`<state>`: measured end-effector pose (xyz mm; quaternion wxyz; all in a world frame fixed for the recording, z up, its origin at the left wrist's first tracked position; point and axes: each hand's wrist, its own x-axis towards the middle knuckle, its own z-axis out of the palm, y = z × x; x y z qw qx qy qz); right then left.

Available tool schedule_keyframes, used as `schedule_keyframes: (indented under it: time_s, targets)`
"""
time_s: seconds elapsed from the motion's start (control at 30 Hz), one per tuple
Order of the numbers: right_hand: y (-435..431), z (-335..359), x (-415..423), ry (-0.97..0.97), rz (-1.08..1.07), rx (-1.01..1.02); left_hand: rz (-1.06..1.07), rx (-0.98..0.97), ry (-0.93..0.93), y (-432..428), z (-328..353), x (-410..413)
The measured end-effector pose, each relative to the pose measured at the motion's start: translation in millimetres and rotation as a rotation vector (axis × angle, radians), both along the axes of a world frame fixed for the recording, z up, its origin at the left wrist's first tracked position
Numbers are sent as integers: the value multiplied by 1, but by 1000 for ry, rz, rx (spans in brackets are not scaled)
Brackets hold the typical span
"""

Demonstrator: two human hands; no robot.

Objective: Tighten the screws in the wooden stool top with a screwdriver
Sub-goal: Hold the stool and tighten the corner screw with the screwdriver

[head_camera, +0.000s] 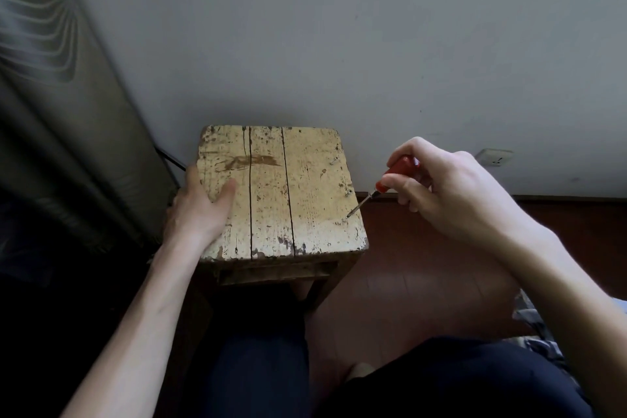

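A worn wooden stool top with flaking pale paint stands before me. Three screws show along its right side: a far screw sticking up, a middle screw, and a near screw. My right hand grips a red-handled screwdriver, its thin shaft slanting down-left with the tip just above the near screw. My left hand grips the stool's left edge, thumb lying on the top, fingers hidden down the side.
A grey wall rises right behind the stool, with a socket low at the right. A dark curtain hangs at the left. Red-brown floor lies to the right; my dark-trousered legs fill the bottom.
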<state>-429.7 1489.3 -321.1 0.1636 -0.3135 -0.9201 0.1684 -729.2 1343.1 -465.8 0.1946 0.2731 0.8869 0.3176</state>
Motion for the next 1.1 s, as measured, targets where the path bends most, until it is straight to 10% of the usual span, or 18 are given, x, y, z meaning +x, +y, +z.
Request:
schedule_keyframes:
  time_s: [0.33,0.6,1.1]
  targets:
    - [-15,-9,-18,48,-141,258,2,23,-12,1,-3,0]
    - [-10,2,-15,-24,139,-77,8,32,1,1,-1,1]
    - [-8,2,-11,-14,35,106,-3,46,11,-1,-1,1]
